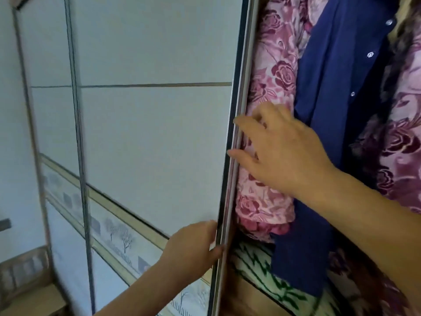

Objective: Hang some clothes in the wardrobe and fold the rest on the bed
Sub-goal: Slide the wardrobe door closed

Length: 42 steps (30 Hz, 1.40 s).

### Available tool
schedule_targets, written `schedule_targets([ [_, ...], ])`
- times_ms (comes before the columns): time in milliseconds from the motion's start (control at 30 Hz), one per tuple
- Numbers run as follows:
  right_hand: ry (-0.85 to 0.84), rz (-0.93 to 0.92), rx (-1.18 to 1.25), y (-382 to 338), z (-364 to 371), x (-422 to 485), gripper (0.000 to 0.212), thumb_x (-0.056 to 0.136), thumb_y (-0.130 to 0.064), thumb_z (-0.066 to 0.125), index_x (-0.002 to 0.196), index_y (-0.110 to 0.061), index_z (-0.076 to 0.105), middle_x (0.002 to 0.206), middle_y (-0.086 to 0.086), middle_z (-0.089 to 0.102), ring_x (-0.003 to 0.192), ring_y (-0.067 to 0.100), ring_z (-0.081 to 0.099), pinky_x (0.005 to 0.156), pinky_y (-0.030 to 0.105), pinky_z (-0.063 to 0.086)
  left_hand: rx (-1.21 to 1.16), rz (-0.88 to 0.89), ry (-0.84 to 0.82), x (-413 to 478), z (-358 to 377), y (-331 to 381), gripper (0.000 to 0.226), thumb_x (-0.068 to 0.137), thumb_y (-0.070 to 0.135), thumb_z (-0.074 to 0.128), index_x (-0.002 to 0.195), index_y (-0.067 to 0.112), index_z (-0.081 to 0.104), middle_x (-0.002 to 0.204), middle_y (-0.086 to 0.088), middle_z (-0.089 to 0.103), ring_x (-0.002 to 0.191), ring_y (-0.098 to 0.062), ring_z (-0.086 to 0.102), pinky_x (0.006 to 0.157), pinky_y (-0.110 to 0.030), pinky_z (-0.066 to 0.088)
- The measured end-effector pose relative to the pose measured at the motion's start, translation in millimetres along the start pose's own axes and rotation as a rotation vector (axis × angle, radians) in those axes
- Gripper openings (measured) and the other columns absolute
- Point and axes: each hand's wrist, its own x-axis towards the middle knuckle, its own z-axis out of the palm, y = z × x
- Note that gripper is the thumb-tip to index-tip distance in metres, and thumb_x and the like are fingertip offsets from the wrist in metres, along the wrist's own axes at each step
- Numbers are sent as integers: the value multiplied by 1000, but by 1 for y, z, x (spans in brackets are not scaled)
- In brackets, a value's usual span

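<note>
Where the blue shirt (330,99) hangs beside the wardrobe door (148,133), long axis vertical and buttons facing me, a pink floral garment (271,76) hangs just left of it. My right hand (284,151) reaches across both, fingers straight and spread, tips at the door edge. My left hand (193,245) grips that edge lower down. A green-patterned blanket (250,263) lies beneath the clothes.

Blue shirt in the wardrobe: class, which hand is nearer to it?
Right. The right hand is just left of the blue shirt; the left hand holds the door edge farther left, lower down.
</note>
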Motion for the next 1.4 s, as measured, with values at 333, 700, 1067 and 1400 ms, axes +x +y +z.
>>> schedule_targets([
  [333,-49,8,-369,4,-5,46,86,92,-76,33,159,-23,28,168,18,4,155,38,-5,117,70,6,-33,301,-99,8,-12,19,34,95,58,48,114,30,49,121,5,58,114,-20,54,87,-29,45],
  [700,-126,132,-587,58,-60,-31,91,90,-74,44,161,-23,20,169,13,3,156,35,-4,115,72,9,85,769,355,11,-6,83,44,40,36,86,81,29,72,89,3,70,84,-21,70,81,-38,53],
  [1067,-281,230,-721,109,-147,-113,92,94,-77,33,163,-21,7,169,15,-8,154,38,-12,114,75,9,156,979,413,41,25,161,107,70,71,70,159,32,25,167,-18,14,154,-40,13,112,-78,6],
  [1400,-437,329,-880,149,-214,-177,102,90,-85,21,162,-18,-5,167,18,-13,153,40,-14,116,73,9,105,1096,410,24,50,264,116,65,74,75,159,25,28,168,-20,8,154,-41,5,111,-78,-8],
])
